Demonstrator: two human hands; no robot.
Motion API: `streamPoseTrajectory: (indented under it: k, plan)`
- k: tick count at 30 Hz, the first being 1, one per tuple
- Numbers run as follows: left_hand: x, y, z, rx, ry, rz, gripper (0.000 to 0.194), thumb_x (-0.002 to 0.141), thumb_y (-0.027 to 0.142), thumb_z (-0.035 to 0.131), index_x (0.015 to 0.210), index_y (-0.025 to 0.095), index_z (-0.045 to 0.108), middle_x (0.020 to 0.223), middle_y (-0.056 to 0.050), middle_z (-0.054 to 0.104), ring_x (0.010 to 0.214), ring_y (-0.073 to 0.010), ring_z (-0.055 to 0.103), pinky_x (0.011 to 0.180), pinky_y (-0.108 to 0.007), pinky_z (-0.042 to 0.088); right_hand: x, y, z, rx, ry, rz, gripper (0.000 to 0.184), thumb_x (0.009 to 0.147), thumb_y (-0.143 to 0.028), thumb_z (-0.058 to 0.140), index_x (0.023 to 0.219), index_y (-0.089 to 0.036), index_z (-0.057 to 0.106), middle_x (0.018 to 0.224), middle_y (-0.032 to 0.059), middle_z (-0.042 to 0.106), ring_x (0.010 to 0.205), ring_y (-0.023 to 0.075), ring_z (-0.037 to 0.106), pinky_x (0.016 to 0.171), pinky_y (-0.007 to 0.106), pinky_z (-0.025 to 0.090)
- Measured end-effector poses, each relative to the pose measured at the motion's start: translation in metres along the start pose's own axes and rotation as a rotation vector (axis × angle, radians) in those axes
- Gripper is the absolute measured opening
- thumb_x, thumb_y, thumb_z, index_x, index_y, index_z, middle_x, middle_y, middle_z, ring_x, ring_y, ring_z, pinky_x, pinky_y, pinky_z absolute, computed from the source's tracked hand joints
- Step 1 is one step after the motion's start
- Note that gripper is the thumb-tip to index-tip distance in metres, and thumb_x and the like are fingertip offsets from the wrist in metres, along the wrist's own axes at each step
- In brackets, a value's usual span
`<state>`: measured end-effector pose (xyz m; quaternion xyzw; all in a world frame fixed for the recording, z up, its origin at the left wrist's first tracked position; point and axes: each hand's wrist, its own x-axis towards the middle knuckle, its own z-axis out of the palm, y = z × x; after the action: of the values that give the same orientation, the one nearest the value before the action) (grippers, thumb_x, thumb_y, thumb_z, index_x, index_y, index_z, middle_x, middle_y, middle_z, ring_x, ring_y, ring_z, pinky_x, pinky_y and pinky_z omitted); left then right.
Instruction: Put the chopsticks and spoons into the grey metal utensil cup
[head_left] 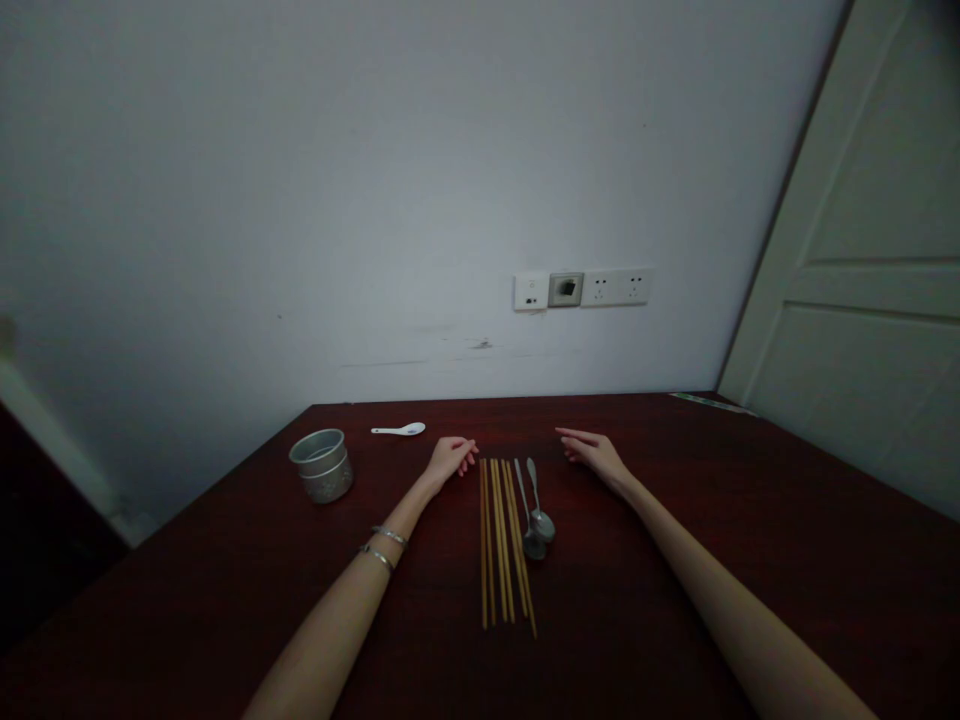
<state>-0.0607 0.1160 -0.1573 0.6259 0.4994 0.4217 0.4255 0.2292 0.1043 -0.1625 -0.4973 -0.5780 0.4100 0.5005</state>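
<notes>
Both my hands rest on a dark red wooden table (675,560). My left hand (450,456) lies flat and open, fingers stretched toward the far ends of several wooden chopsticks (501,540) laid side by side. My right hand (592,450) is also open, palm down, just right of the chopsticks, holding nothing. Two metal spoons (536,520) lie beside the chopsticks on their right, bowls toward me. Two thin bracelets (382,545) circle my left wrist.
A round metal cup (322,464) stands at the left of the table. A white ceramic spoon (400,430) lies near the far edge. The wall behind carries wall sockets (581,289). A pale door (862,330) is at the right.
</notes>
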Motion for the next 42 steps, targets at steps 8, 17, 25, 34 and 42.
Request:
streamPoseTrajectory:
  k: [8,17,25,34,42]
  plan:
    - [0.003,0.028,-0.013,-0.077,0.029,0.023,0.027,0.076,0.036,0.049,0.072,0.011,0.058,0.055,0.0,0.054,0.037,-0.0042,0.044,0.034,-0.015,0.033,-0.001,0.0,0.004,-0.074,-0.049,-0.002,0.045,0.065,-0.036,0.061,0.104,-0.014,0.062,0.075,0.0045,0.063,0.061,0.0118,0.054,0.056,0.024,0.045]
    - [0.0,0.025,-0.019,-0.082,0.025,0.001,0.027,0.075,0.036,0.049,0.072,0.011,0.058,0.056,0.0,0.054,0.038,-0.0043,0.044,0.033,-0.015,0.032,-0.01,-0.024,0.025,-0.541,-0.43,-0.218,0.049,0.058,-0.051,0.065,0.095,-0.019,0.067,0.075,0.0032,0.06,0.07,0.015,0.051,0.063,0.025,0.04]
    - [0.001,0.006,-0.028,-0.109,0.072,-0.096,0.025,0.075,0.034,0.05,0.073,0.011,0.058,0.057,0.0,0.054,0.038,-0.0044,0.044,0.034,-0.016,0.031,-0.011,-0.024,0.031,-0.582,-0.53,-0.198,0.046,0.054,-0.053,0.067,0.085,-0.018,0.068,0.067,-0.0001,0.055,0.061,0.0117,0.047,0.056,0.022,0.035]
    - [0.001,-0.003,-0.031,-0.142,0.098,-0.145,0.024,0.074,0.034,0.052,0.072,0.011,0.058,0.055,0.0,0.054,0.037,-0.004,0.043,0.034,-0.016,0.032,-0.009,-0.023,0.034,-0.499,-0.59,-0.217,0.044,0.054,-0.048,0.069,0.082,-0.015,0.066,0.072,0.0018,0.059,0.067,0.0136,0.052,0.062,0.024,0.04]
    - [0.003,-0.009,-0.032,-0.137,0.077,-0.143,0.024,0.074,0.033,0.051,0.072,0.01,0.058,0.056,-0.001,0.055,0.038,-0.0047,0.044,0.034,-0.016,0.032,-0.012,-0.028,0.037,-0.499,-0.595,-0.181,0.04,0.054,-0.042,0.07,0.082,-0.015,0.065,0.073,0.0021,0.059,0.067,0.0136,0.053,0.061,0.024,0.041]
